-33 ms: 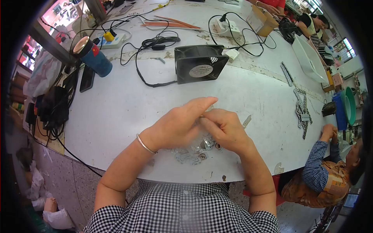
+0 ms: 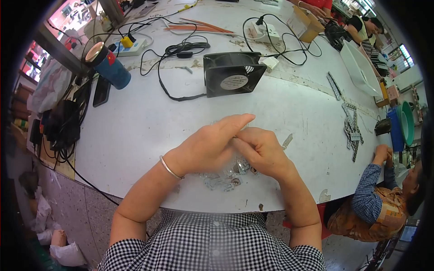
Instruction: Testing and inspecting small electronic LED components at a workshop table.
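My left hand and my right hand meet over the white table, a short way in from its near edge. The left one wears a silver bracelet at the wrist. One of its digits points up and to the right, while its lower side is blurred. Thumb and bent fingers of the right hand press together against the left. Whatever sits between them is hidden. Beneath both hands lies a small heap of clear plastic pieces, with a few small round metallic parts among them.
A black box fan stands beyond my hands, its cable running left. At left are a blue tumbler, a phone and black adapters. Metal strips lie at right, near a seated co-worker. Power strips sit farther back.
My hands have shifted very slightly to the right, still pressed together. Nothing else has visibly moved.
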Demonstrator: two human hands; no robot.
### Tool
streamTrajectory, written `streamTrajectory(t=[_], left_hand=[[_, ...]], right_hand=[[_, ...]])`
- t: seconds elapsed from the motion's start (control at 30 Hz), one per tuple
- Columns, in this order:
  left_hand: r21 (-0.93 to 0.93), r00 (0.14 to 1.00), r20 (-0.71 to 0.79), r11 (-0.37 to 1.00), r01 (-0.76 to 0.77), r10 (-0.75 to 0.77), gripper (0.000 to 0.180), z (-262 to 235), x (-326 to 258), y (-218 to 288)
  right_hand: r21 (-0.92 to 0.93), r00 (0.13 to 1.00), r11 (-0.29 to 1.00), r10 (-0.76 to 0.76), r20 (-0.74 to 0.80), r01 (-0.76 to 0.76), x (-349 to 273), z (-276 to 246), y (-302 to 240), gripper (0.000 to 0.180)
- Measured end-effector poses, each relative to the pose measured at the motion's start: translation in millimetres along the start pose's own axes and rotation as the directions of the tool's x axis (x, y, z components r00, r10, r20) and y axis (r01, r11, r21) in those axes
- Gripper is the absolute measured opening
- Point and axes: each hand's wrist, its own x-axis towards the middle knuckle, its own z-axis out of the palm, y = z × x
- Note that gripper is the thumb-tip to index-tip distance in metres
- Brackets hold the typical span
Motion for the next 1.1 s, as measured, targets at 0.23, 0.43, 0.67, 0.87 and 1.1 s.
streamTrajectory(t=[0.23,0.43,0.67,0.87,1.1], left_hand=[[-0.035,0.999,0.013,0.998,0.048,-0.048,0.066,-4,1,5],[0.010,0.977,0.144,0.987,0.158,-0.158,0.026,-28,-2,-3],[-0.401,0.957,0.289,0.906,0.136,-0.015,0.014,-36,-5,-4],[-0.006,0.987,-0.140,0.997,0.075,-0.075,0.024,-21,-5,-19],[0.257,0.982,-0.137,0.962,-0.093,0.132,0.032,-9,0,-10]], right_hand=[[-0.056,0.999,0.998,-0.029,0.022,0.030,-1,-5,-7,0.014],[-0.015,0.995,0.999,-0.032,-0.097,0.030,-2,-8,-4,0.010],[0.598,0.957,0.756,0.133,0.258,-0.267,-6,-18,-4,0.018],[0.342,0.951,0.899,0.305,-0.044,-0.272,0,-11,3,0.021],[0.183,0.976,0.970,0.185,-0.116,-0.162,-2,-6,9,0.020]])
